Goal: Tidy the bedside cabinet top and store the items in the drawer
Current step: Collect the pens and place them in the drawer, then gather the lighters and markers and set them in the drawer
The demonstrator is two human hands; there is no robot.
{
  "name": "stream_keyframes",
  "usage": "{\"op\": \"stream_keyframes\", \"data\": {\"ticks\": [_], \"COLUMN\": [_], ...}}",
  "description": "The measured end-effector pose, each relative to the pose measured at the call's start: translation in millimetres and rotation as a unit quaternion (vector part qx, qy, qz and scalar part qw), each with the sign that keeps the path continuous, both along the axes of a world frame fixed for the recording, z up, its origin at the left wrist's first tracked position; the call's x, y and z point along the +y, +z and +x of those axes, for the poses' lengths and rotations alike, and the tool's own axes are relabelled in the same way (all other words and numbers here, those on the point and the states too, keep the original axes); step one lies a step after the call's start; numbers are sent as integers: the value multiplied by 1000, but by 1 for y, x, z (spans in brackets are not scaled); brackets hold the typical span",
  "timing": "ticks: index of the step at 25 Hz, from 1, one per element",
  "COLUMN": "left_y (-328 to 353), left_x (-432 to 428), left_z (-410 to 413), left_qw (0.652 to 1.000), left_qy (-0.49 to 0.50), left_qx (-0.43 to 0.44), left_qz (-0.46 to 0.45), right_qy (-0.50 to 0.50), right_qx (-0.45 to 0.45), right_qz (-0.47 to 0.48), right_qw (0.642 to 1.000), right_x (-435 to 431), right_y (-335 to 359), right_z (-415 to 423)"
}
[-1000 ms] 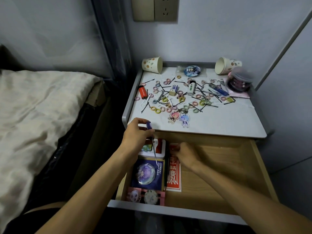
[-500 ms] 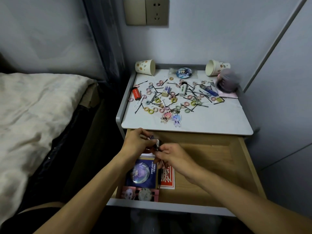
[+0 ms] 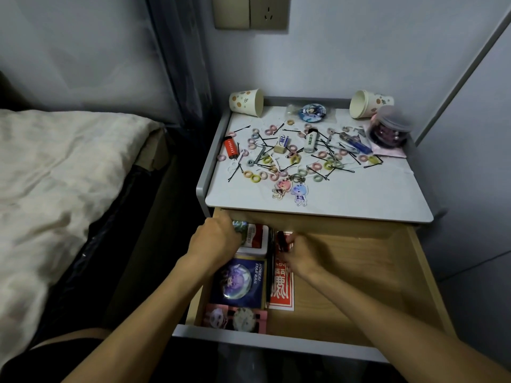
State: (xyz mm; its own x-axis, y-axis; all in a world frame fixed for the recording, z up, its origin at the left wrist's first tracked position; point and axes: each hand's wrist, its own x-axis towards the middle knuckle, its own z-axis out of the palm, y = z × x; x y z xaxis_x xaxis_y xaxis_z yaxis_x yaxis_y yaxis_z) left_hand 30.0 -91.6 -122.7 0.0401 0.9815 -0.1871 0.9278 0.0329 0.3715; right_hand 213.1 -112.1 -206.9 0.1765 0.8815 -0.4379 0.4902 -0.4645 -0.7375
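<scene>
The wooden drawer [image 3: 359, 272] stands pulled out below the white cabinet top [image 3: 345, 197]. My left hand [image 3: 217, 240] is at the drawer's back left, fingers curled down over a red-and-white box [image 3: 255, 239]; its grip is hidden. Beside it, my right hand [image 3: 301, 255] pinches a small dark item [image 3: 280, 239] just above a red envelope [image 3: 282, 291]. A blue badge box [image 3: 240, 280], a pink card [image 3: 235, 320] and a thin dark stick [image 3: 269, 275] lie in the drawer. Hair ties and hairpins [image 3: 304, 158], lighters [image 3: 231, 147] and keychain charms [image 3: 290, 189] litter the top.
Two tipped paper cups [image 3: 246, 102] [image 3: 369, 103], a round badge [image 3: 312, 111] and a lidded jar [image 3: 390, 128] sit at the back of the top. A bed [image 3: 55, 175] lies close on the left and a wall panel stands on the right. The drawer's right half is bare wood.
Both hands met over a small blue-capped item above the drawer, then parted. The left has dropped onto the red-and-white box and the right has moved over the red envelope.
</scene>
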Motion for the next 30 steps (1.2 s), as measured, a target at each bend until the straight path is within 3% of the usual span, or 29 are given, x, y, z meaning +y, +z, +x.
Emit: {"op": "stream_keyframes", "data": {"ticks": [17, 22, 26, 30], "left_y": [11, 42, 76, 95], "left_x": [0, -2, 21, 54], "left_z": [5, 13, 24, 45], "left_qw": [998, 994, 971, 961], "left_qy": [-23, -50, -23, -28], "left_qx": [49, -96, -239, -274], "left_qz": [38, 21, 16, 26], "right_qy": [43, 108, 105, 78], "right_qx": [-114, -199, -183, -181], "right_qz": [99, 166, 214, 230], "right_qw": [988, 960, 954, 953], "right_x": [-2, -14, 8, 57], "right_y": [10, 68, 121, 150], "right_z": [12, 35, 56, 88]}}
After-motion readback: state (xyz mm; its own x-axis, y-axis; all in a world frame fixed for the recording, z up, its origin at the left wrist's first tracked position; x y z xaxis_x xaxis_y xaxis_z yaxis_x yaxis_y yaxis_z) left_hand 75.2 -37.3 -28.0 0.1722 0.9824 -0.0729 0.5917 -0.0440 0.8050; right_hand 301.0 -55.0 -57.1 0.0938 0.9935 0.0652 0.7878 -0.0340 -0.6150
